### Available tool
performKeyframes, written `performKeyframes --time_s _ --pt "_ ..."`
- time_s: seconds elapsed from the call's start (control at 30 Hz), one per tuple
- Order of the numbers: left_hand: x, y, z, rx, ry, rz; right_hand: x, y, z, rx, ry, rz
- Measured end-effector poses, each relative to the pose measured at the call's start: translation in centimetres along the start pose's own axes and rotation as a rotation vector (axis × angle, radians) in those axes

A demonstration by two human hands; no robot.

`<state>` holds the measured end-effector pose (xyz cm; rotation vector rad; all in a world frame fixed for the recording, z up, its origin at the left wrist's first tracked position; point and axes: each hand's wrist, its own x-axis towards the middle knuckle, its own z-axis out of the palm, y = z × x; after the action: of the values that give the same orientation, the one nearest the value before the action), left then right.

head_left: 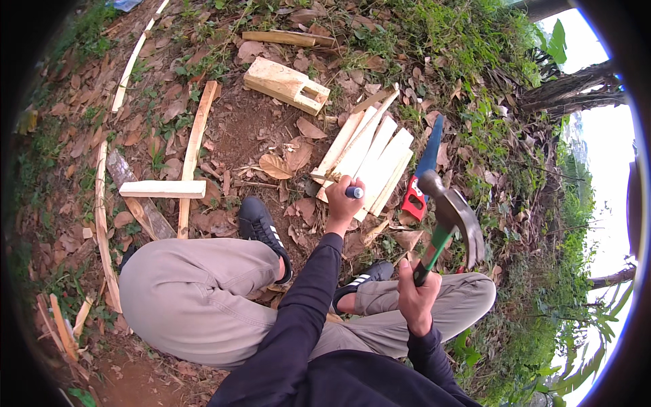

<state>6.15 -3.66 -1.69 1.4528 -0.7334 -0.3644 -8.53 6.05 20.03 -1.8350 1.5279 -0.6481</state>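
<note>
I am squatting on bare, leaf-strewn ground. My left hand (344,202) is closed around a small blue-capped marker or tool (354,192), its tip against the near edge of a stack of pale wooden slats (369,154). My right hand (416,293) grips the green handle of a claw hammer (453,216), raised to the right of the slats with its steel head up. A handsaw with a red handle and blue blade (420,175) lies just right of the slats.
A wooden box-like block (285,84) lies behind the slats. Long thin battens (195,146) and a short plank (163,189) lie to the left, one more piece (279,38) at the back. My black shoes (261,227) are planted on the dirt. Grass and shrubs rise at right.
</note>
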Motion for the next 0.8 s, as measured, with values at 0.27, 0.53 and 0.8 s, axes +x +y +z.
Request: performKeyframes --time_s 0.27,0.53,0.8 --pt "-0.9 -1.5 0.3 0.03 -0.083 -0.03 -0.3 3.1 1.5 -0.186 -0.218 0.16" --pt "-1.2 -2.7 -0.1 0.075 -0.109 -0.02 -0.2 -0.9 0.8 0.66 0.154 -0.068" --pt "-0.9 -2.1 0.4 0.085 -0.08 0.028 -1.5 1.8 1.7 -0.17 -0.157 0.142"
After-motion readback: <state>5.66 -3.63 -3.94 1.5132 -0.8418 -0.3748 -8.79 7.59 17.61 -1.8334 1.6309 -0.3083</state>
